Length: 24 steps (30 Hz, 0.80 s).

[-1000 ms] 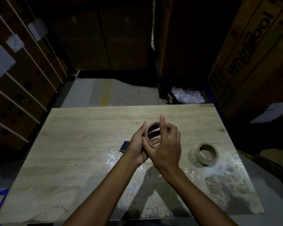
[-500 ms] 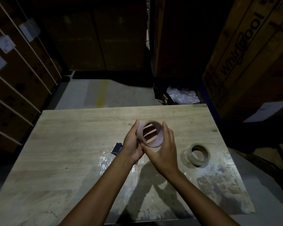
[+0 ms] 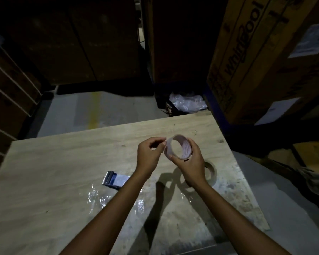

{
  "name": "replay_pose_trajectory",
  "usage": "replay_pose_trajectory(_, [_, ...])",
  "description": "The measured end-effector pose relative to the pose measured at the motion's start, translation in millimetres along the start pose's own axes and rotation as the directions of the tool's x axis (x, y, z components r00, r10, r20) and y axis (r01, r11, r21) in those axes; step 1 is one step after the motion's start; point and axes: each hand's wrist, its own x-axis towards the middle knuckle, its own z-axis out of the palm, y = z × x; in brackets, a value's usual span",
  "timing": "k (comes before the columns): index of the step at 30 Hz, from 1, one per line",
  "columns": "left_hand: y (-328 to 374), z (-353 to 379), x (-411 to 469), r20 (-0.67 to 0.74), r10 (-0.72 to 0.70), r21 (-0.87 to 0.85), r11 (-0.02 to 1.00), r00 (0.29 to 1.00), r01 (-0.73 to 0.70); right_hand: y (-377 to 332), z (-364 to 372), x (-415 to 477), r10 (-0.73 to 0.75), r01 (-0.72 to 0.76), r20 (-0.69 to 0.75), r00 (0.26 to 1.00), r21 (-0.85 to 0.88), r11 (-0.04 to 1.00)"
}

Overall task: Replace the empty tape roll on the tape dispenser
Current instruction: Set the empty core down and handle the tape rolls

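Note:
A pale tape roll with red print inside its core is held upright above the wooden table. My right hand grips it from below and the right. My left hand pinches at the roll's left rim with thumb and fingertips. The tape dispenser, blue with a metal toothed end, lies flat on the table under my left forearm, partly hidden. A second brown roll lies flat on the table behind my right wrist, mostly covered.
Crumpled clear film shines on the table near the dispenser. Tall cardboard boxes stand close at the right and behind the table. A plastic bag lies on the floor beyond the far edge. Strapped boxes line the left.
My hands have lifted off the dispenser with the roll, which now sits in my right hand. My left hand has shifted to the roll's rim. The dispenser lies exposed on the table.

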Motion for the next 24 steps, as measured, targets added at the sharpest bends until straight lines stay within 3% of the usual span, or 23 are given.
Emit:
replay_pose_trajectory(7, [-31,70,52,0.127,-0.053,0.122,0.992,0.990,0.037,42,-33,67,0.037,-0.035,0.005,0.999,-0.202,0.979])
replay_pose_trajectory(11, [-55,102,74,0.140,-0.151,0.142,0.981,0.979,0.131,70,-49,99,0.085,-0.064,0.090,0.992,-0.208,0.976])
replay_pose_trajectory(24, [-118,161,99,0.262,-0.325,0.175,0.942,0.909,0.287,136,-66,150,0.305,-0.269,0.106,0.946,-0.262,0.927])
